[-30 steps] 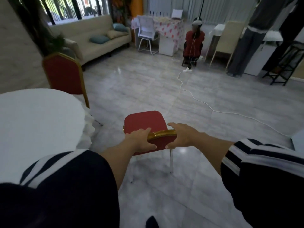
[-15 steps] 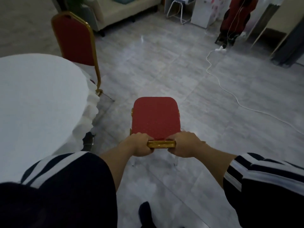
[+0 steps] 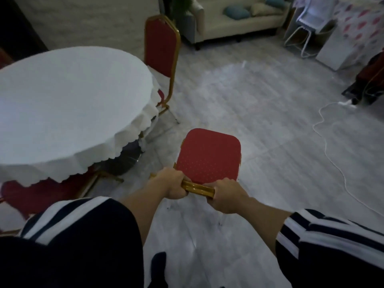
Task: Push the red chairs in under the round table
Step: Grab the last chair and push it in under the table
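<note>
Red chair [image 3: 207,156]: both hands [image 3: 173,187] [image 3: 225,197] clamping its gilt backrest rail [image 3: 197,188]; risking snagging the table's cloth [image 3: 116,140].

Dim room, pale glare on floor [image 3: 239,80], soft motion blur, wide-angle bending at edges

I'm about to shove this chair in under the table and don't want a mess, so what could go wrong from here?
Both hands, left hand and right hand, grip the chair by its gold top rail.

1. The chair's seat could catch the hanging tablecloth and drag it.
2. Its legs might knock the table's dark base.
3. The other chair stands close, so the frames could clash.
</note>
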### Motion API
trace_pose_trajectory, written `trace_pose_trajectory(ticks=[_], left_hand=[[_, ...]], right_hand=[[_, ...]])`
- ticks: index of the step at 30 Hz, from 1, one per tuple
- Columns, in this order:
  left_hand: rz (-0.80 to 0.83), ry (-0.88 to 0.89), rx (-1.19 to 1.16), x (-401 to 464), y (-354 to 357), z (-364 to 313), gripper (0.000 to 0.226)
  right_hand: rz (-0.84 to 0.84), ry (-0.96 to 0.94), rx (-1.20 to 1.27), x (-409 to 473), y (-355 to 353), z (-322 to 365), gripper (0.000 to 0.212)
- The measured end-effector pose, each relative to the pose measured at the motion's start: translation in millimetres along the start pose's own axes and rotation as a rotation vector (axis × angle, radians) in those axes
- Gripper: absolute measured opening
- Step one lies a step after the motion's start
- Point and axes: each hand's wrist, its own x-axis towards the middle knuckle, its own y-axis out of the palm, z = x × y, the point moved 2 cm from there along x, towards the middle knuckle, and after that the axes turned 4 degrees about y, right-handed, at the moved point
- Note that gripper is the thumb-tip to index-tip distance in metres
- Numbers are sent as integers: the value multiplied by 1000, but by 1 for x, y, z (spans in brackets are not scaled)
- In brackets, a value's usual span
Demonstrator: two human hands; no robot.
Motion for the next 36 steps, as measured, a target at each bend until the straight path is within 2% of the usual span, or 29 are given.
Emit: trace_pose_trajectory(ticks=[3, 5, 10, 17, 21, 26, 32, 36], left_hand=[[-39, -64, -96, -13, 14, -20, 21], [-73, -105, -157, -26, 31, -39, 24], [-160, -199, -272, -44, 58, -78, 28], [-119, -262, -355, -49, 76, -110, 28], [-141, -302, -431, -50, 85, -109, 52], [-246, -294, -615, -46, 85, -104, 43], [-162, -298, -602, -37, 83, -93, 69], [-152, -324, -629, -35, 73, -75, 78]], right_hand=[[3, -102, -70, -6, -2, -18, 22], [23, -185, -123, -13, -2, -31, 19], [85, -315, -253, -14, -15, -50, 33], [144, -411, -446, 0, -37, -63, 29], [125, -482, -480, 12, -45, -57, 28], [122, -529, -484, 24, -48, -55, 31], [126, -540, -451, 31, -53, -54, 35], [162, -527, -452, 46, -62, -40, 31]])
